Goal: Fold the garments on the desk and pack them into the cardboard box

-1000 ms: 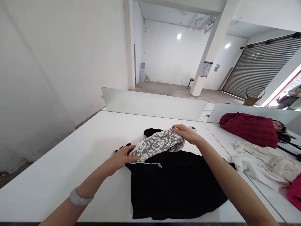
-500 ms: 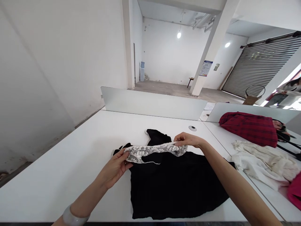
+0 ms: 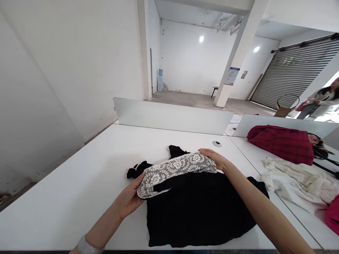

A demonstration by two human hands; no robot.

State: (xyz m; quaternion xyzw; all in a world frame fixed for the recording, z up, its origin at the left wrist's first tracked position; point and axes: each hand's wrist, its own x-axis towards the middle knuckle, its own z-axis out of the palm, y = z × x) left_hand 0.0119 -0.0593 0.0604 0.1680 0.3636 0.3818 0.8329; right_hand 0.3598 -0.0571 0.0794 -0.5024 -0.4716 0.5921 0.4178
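Note:
A black garment [image 3: 201, 211] lies spread on the white table, its lower part toward me. White floral lace [image 3: 176, 165] at its upper end is stretched between my two hands, slightly raised and turned flat so the pattern shows. My left hand [image 3: 132, 195] grips the lace's left end, thumb on top and fingers underneath. At the other end my right hand [image 3: 213, 158] pinches the upper edge, with some fingers behind the fabric. Beyond the lace, black pieces with white trim [image 3: 136, 171] stick out to the left and at the back.
A low frosted divider [image 3: 172, 114] runs along the table's far edge, with a round cable grommet [image 3: 216, 144] before it. On the right table lie a red plaid garment [image 3: 280, 144], cream-white cloth [image 3: 296, 183] and a pink item [image 3: 333, 215]. A person [image 3: 321, 100] stands at far right.
The lace has turned from a narrow folded strip to a broad face showing its pattern. My left hand has moved slightly down; the right has shifted a little right. The far person has moved.

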